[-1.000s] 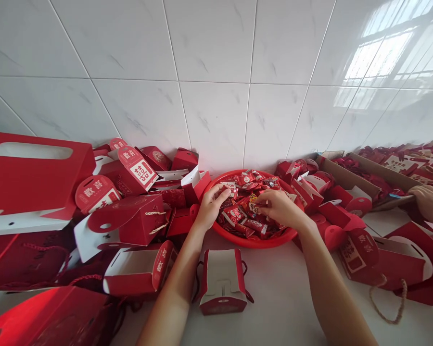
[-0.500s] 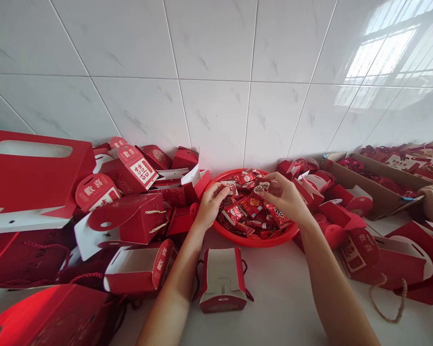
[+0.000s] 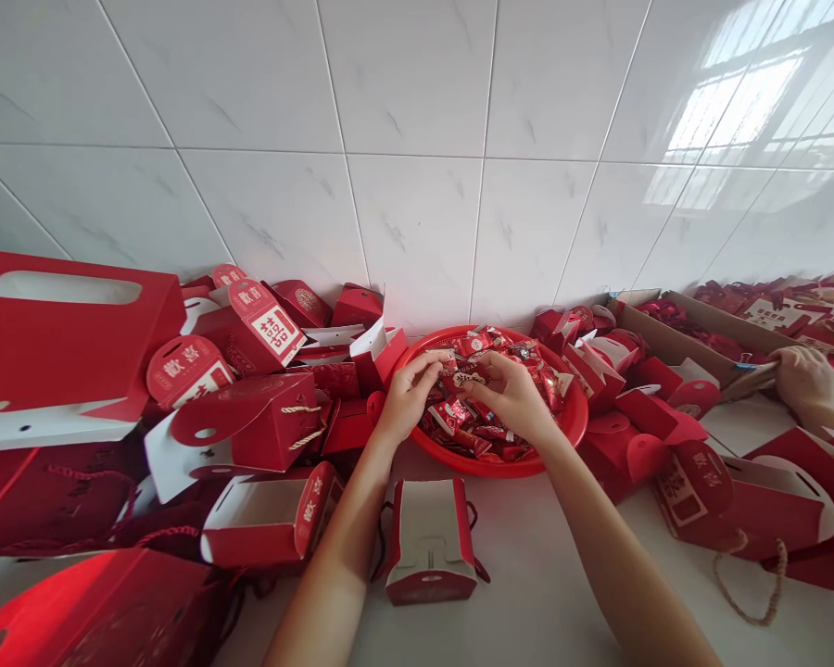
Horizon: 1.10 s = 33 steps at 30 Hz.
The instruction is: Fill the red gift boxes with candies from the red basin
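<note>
A round red plastic basket full of wrapped candies stands against the wall. Over its left side my left hand is closed, thumb against fingers, on a small candy with a shiny red-and-white wrapper. My right hand pinches a dark red candy packet with pale lettering above the middle of the basket. The two hands are close together but apart. Between my forearms sits an open red gift box, its pale inside facing up and dark cord handles at its sides.
Many red gift boxes are heaped on the left, and more boxes lie on the right. Beyond those is a cardboard carton with red items inside. Another person's hand grips its flap. A tiled wall closes off the back.
My right hand has moved left towards my left hand, bringing the dark red candy packet along. My left hand is nearly still. The other person's hand and the carton have shifted left.
</note>
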Motion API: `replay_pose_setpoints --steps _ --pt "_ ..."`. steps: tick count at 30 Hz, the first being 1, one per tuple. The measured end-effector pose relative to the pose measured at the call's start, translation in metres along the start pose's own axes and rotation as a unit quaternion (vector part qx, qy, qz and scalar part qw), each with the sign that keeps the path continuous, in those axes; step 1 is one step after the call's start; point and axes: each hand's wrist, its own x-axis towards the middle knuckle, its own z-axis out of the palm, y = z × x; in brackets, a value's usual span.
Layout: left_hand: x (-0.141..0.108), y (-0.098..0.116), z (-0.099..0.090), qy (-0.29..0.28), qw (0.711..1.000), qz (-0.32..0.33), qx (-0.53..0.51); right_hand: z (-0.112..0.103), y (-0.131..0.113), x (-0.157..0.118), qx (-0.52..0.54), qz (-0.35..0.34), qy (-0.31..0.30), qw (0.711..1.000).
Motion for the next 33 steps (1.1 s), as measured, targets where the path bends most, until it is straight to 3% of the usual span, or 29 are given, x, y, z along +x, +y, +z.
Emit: replay_pose_setpoints --steps 5,8,13,16,19,24,27,33 --pt "-0.002 0.002 -0.001 -0.01 0.996 -0.068 -0.065 0.004 0.007 0.002 -0.039 -0.007 0.032 0.999" --pt "-0.003 0.004 0.0 0.0 0.997 -0.053 -0.056 0.003 0.009 0.002 -0.103 -0.017 0.038 0.994" --pt "0.001 -0.001 0.001 0.102 0.992 -0.037 -0.066 0.002 0.007 0.0 -0.203 -0.04 -0.034 0.978" --pt "0.004 -0.005 0.0 0.146 0.984 -0.044 -0.093 0.002 0.009 -0.001 -0.289 -0.066 -0.099 0.95" --pt "0.005 -0.007 0.0 0.166 0.978 -0.052 -0.113 0.002 0.014 -0.002 -0.35 -0.085 -0.142 0.922" --pt "0.004 -0.004 0.001 0.17 0.976 -0.059 -0.125 0.0 0.012 -0.001 -0.407 -0.079 -0.147 0.898" --pt "0.004 -0.004 0.002 0.179 0.973 -0.057 -0.131 -0.002 0.007 -0.001 -0.394 -0.078 -0.133 0.906" --pt "0.006 -0.009 -0.002 0.194 0.971 -0.053 -0.132 -0.005 0.002 -0.001 -0.257 -0.038 -0.078 0.963"
